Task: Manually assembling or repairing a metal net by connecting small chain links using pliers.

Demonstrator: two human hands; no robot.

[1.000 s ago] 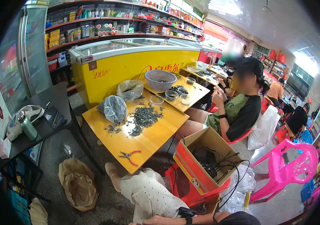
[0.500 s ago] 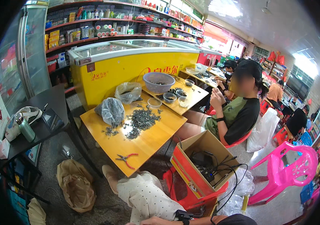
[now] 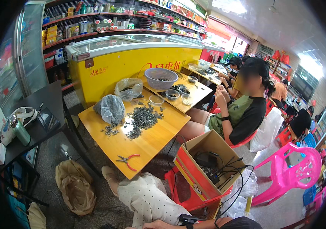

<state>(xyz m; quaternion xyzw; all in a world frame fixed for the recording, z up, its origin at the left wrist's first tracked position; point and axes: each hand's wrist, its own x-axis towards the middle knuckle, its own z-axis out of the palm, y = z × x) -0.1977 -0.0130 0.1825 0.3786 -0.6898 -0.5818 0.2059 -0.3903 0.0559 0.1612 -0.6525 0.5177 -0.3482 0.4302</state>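
Pliers with red handles lie splayed on the wooden table, just inside its near corner; smooth wood shows from them to the loose heap of small dark parts on the table's farther half. 2 thin, crinkled plastic bags bulge along the table's far left edge. Below the near corner drapes dotted white cloth; the right hand lies by it, mostly cut off, so I cannot tell whether it grips anything. The left hand is out of view. Right of the table, 1 open cardboard box holds black cables. Left of the table, speckled floor separates its edge from 1 crumpled brown bag.
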